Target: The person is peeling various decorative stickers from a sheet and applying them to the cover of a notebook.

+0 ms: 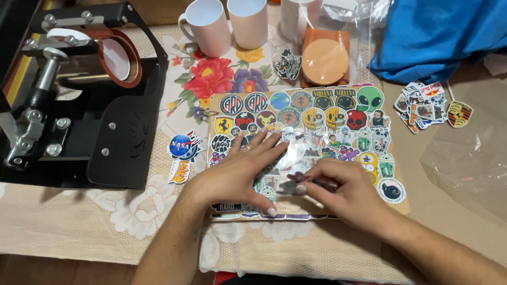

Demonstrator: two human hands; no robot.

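Right hand, sticker lengthwise left-right.

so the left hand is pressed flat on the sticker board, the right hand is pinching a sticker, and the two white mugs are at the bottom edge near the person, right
Not quite. The head view shows the two white mugs at the far edge of the table, away from the person, beside the black mug press. The rest holds: the left hand lies flat on the sticker board, and the right hand pinches a small sticker.
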